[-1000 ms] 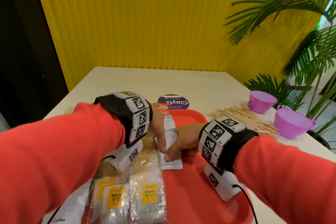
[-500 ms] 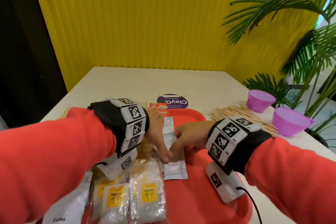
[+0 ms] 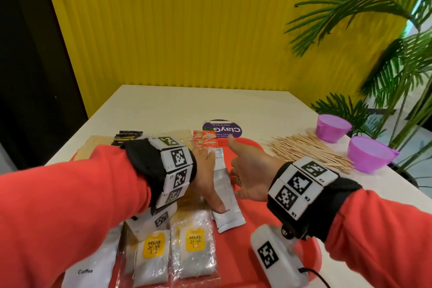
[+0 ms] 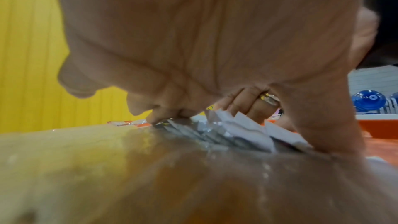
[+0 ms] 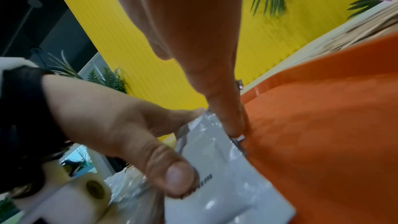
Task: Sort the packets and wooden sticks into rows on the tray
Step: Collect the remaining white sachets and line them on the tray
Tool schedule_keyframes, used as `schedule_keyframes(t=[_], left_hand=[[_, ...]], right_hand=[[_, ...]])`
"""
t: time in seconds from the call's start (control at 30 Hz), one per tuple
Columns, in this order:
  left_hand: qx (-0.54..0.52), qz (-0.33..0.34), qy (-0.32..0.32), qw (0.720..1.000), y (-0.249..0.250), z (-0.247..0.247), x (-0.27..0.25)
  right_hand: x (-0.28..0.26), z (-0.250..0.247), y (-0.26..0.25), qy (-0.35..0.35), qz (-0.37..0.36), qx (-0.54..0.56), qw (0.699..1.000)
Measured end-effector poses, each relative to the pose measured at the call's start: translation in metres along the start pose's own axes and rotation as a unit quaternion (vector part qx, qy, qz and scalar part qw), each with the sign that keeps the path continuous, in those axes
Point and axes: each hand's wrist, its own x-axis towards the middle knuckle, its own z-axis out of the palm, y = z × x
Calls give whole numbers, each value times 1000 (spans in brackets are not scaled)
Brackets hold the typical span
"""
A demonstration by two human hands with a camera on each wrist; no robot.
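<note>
Squaring up the white creamer packets on the red tray, the 2 hands have spread from pinching the stack's near end to flanking it. The left hand presses flat-fingered along one side; the right hand lies open against the other, so this row looks nearly set, with the wooden sticks unsorted on the surface.

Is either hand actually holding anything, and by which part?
Nothing is gripped. The left hand and right hand press straight fingers against the long sides of the white packets on the tray.
</note>
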Motion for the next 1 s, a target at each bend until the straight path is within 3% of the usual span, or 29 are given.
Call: schedule_keyframes(t=[0.2, 0.53, 0.83, 1.0], left_hand=[[-24, 0, -9, 1000, -2, -2, -3], [-32, 1, -19, 999, -4, -2, -1], [-26, 6, -27, 999, -8, -14, 1], [-45, -1, -38, 998, -11, -15, 3]], right_hand=[[-12, 9, -2, 33, -4, -13, 999], [-9, 0, 5, 6, 20, -49, 999], [21, -2, -18, 100, -18, -37, 994], [43, 1, -26, 89, -17, -35, 995]])
